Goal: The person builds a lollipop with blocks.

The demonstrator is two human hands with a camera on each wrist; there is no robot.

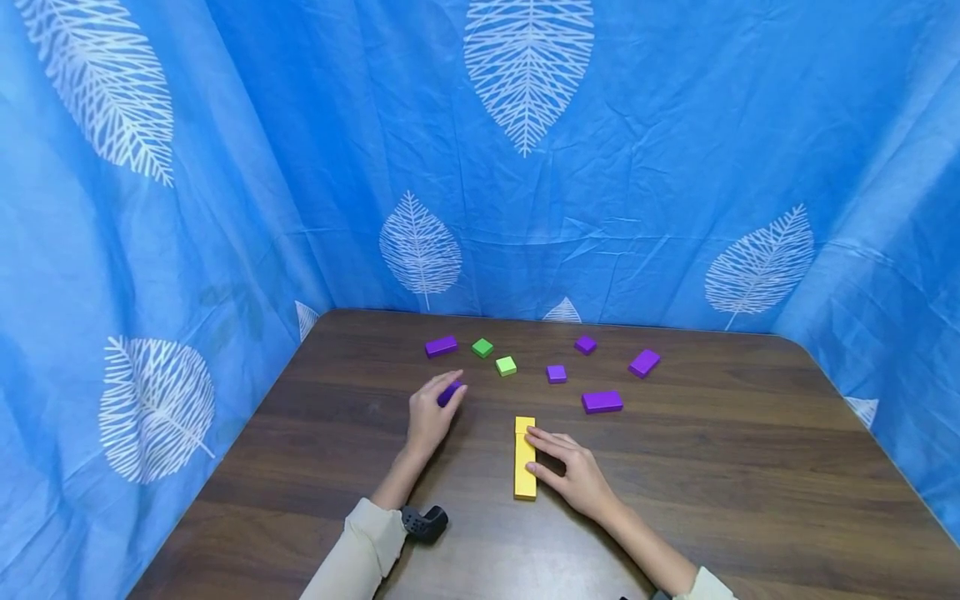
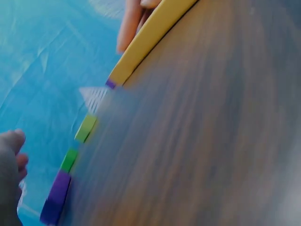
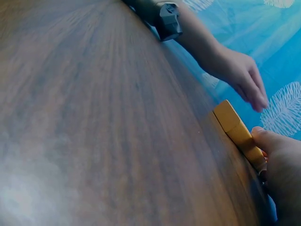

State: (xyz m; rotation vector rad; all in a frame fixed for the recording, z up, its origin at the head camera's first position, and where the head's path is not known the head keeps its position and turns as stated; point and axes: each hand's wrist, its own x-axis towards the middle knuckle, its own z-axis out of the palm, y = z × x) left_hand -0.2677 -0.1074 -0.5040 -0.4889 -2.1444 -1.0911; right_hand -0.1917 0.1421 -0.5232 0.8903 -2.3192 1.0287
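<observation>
A row of yellow blocks (image 1: pixel 524 458) lies end to end near the table's middle. My right hand (image 1: pixel 551 458) rests straight fingers against its right side. In the right wrist view my thumb (image 3: pixel 264 137) touches the yellow row (image 3: pixel 235 129). My left hand (image 1: pixel 438 398) is further left and pinches a small purple block (image 1: pixel 451 392) just above the table. In the blurred left wrist view the yellow row (image 2: pixel 146 42), two green blocks (image 2: pixel 86 128) and a purple block (image 2: pixel 56 197) show along the table's edge of view.
On the brown table (image 1: pixel 712 467) beyond my hands lie purple blocks (image 1: pixel 441 346) (image 1: pixel 602 402) (image 1: pixel 644 362) (image 1: pixel 557 373) (image 1: pixel 586 343) and two green blocks (image 1: pixel 482 347) (image 1: pixel 506 365). A blue leaf-print curtain (image 1: pixel 525 208) closes in three sides.
</observation>
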